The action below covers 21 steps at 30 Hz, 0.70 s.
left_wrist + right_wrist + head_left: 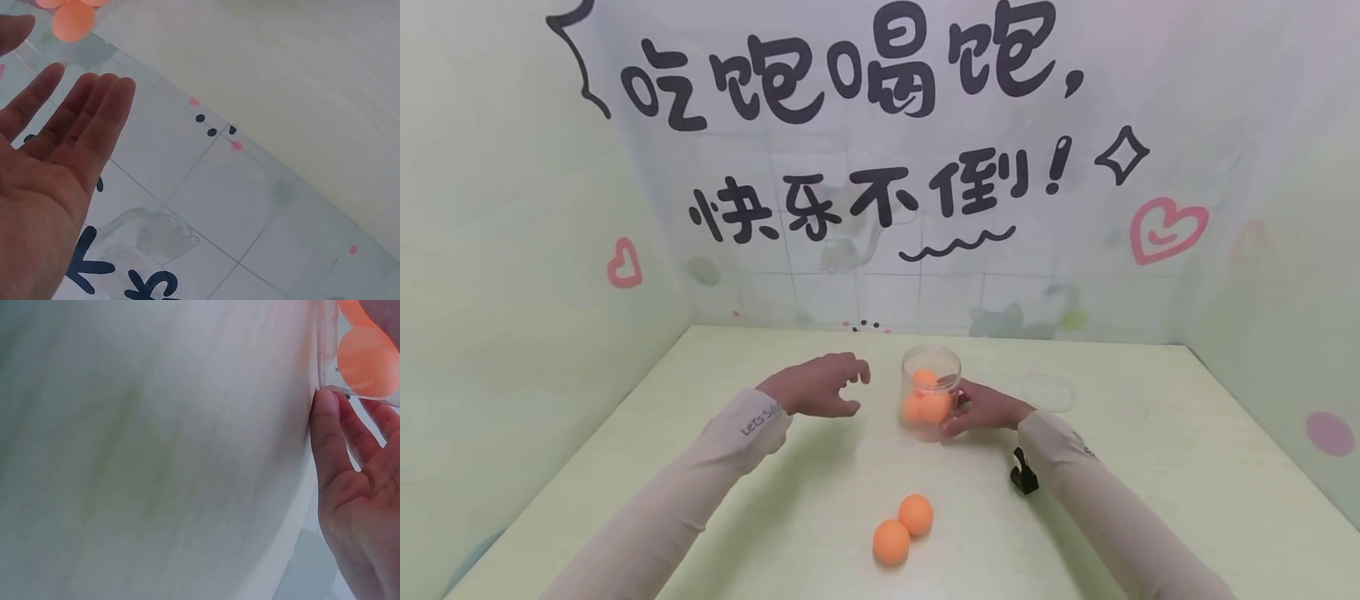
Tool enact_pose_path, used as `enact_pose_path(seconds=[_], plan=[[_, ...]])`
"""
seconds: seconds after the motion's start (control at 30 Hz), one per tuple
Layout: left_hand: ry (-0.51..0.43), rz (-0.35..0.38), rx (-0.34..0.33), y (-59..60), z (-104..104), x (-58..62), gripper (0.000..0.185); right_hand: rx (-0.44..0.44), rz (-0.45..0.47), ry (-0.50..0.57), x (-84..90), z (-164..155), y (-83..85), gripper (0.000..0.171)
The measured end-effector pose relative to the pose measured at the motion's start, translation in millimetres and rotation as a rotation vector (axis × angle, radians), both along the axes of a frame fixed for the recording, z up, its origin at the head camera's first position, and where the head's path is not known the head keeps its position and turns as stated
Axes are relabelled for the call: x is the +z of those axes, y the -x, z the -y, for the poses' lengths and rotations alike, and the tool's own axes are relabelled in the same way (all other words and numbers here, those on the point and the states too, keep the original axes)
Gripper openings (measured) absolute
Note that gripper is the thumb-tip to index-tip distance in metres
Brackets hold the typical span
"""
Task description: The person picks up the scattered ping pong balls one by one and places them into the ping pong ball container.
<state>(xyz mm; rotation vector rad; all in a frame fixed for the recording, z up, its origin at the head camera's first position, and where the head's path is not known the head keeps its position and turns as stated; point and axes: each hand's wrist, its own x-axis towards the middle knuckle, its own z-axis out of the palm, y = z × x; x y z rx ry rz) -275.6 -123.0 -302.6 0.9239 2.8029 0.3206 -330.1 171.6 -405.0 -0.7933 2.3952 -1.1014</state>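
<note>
The right hand's fingers (pixel 328 425) are curling around the side of the clear jar (pixel 931 392), steadying it upright on the table (pixel 1150 467) so it is not tipping. Three orange balls (pixel 925 404) are sitting inside it. The left hand (pixel 816 385) is hovering just left of the jar, fingers spread and loosely bent, holding nothing; the wrist view is showing its palm (pixel 44 181) open. Two more balls (pixel 904 528) are lying touching each other nearer the person, apart from both hands. The clear lid (pixel 1048 393) is resting flat to the jar's right, leaving the mouth open.
</note>
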Motion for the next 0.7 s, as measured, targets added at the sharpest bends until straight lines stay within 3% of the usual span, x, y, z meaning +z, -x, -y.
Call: enact_pose_path(seconds=[0.43,0.7], plan=[[-0.01,0.015,-0.045,-20.4,-7,-5.6,0.034,-0.038,0.001,-0.02,-1.9,0,4.3,0.079],[-0.046,-0.022,-0.093,-35.1,-8,-19.2,0.037,-0.034,0.008,-0.015,-4.4,-1,5.2,0.08]])
